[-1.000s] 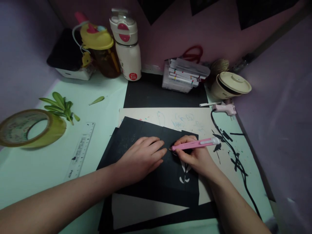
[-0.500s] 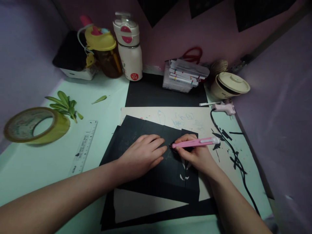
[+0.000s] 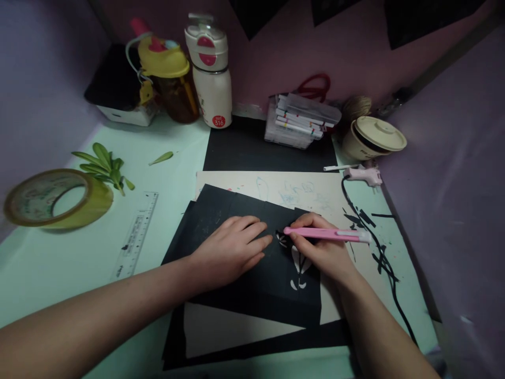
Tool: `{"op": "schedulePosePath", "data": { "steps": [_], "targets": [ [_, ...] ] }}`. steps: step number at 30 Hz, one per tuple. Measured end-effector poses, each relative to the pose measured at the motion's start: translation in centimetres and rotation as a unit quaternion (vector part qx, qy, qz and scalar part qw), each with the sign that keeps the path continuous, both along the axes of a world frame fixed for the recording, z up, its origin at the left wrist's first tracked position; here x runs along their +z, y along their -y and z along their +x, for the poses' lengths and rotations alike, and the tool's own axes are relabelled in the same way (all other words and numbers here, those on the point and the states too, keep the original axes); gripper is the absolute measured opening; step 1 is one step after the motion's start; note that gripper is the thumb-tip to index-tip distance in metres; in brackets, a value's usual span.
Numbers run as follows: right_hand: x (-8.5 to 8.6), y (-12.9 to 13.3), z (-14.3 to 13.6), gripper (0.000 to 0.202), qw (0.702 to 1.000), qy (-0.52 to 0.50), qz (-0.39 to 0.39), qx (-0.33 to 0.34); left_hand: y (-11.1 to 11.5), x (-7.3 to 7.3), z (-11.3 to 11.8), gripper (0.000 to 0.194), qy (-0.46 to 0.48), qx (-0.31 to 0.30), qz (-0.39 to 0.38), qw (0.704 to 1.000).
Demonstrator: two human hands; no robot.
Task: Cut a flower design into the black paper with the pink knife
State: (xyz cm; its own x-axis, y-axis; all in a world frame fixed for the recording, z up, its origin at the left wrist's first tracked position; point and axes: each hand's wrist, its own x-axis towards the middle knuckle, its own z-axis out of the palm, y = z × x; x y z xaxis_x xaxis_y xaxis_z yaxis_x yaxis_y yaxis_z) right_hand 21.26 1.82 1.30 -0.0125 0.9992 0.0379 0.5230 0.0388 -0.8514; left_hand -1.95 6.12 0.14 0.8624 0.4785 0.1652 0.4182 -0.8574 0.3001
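Observation:
A sheet of black paper (image 3: 252, 287) lies folded or layered in front of me, with small leaf-shaped cut-outs (image 3: 298, 263) near its right side showing pale paper beneath. My left hand (image 3: 234, 250) rests flat on the sheet, fingers stretched out and slightly apart, holding nothing. Pinched in my right hand (image 3: 317, 245) is a slim pink craft knife (image 3: 319, 233), tilted with its tip at the black paper close to my left fingertips. The tip itself is hard to make out.
A clear ruler (image 3: 136, 237), a tape roll (image 3: 90, 205) and a leafy sprig (image 3: 104, 166) lie left. Bottles (image 3: 213, 95) and a marker box (image 3: 294, 126) stand behind. Black scraps (image 3: 366, 217) and a cable (image 3: 389, 268) lie right, near a lidded bowl (image 3: 374, 139).
My right hand has shifted a little right with the craft knife, drawing its tip away from my left fingers. More cut-outs show beside it. The left hand stays in place.

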Motion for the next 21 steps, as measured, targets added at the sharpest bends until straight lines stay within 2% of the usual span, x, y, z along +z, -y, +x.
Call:
{"op": "schedulePosePath", "data": {
  "steps": [4,8,12,21],
  "targets": [
    [0.18,-0.01,0.02,0.003,1.0,-0.005,0.015,-0.007,0.01,0.07,0.0,0.029,-0.002,0.002,-0.004,1.0],
    [0.0,0.01,-0.01,0.014,0.998,-0.029,0.048,-0.038,0.01,0.02,0.0,0.029,-0.001,-0.001,0.006,1.0],
    [-0.42,-0.08,-0.18,0.003,0.995,-0.044,0.074,-0.054,-0.03,-0.01,0.0,0.029,0.003,-0.007,0.014,1.0],
    [-0.38,-0.08,-0.08,0.009,0.997,-0.054,0.05,-0.023,-0.07,-0.02,-0.01,0.029,-0.003,-0.01,0.017,1.0]
  ]
}}
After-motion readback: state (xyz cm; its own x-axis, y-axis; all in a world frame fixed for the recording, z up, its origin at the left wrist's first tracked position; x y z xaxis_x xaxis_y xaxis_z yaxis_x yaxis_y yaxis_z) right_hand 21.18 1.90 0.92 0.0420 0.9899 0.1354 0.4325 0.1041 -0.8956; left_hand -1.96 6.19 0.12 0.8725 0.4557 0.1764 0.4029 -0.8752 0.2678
